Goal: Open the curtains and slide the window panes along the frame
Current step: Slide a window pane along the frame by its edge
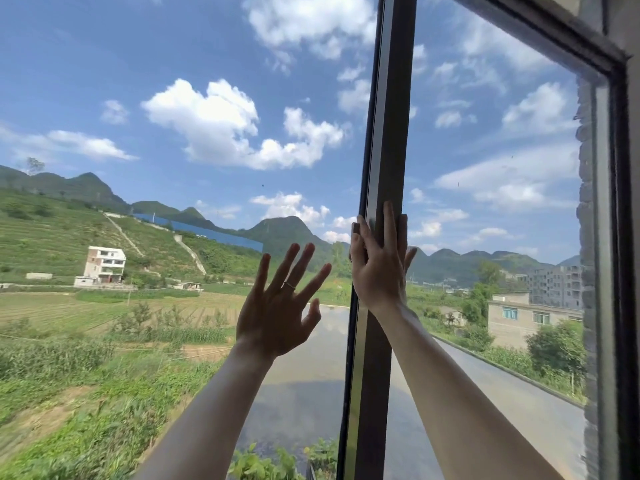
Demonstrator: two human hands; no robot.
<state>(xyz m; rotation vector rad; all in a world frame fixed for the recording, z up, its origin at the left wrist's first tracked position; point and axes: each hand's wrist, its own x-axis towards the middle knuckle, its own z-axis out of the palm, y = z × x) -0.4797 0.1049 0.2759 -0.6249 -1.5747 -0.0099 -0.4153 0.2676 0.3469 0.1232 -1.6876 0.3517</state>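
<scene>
A dark vertical stile of the sliding window pane (388, 133) runs from top to bottom just right of centre. My right hand (379, 268) is wrapped around this stile at mid height, thumb on its left edge and fingers on its face and right side. My left hand (280, 303) is raised to the left of the stile, flat, fingers spread, with a ring on one finger. I cannot tell whether its palm rests on glass or is in open air. Glass (491, 168) fills the span right of the stile. No curtain is in view.
The dark outer window frame (618, 237) stands at the far right, and its top rail slopes across the upper right corner. Outside are green fields, a white house (104, 263), hills, a road and grey buildings (533, 315).
</scene>
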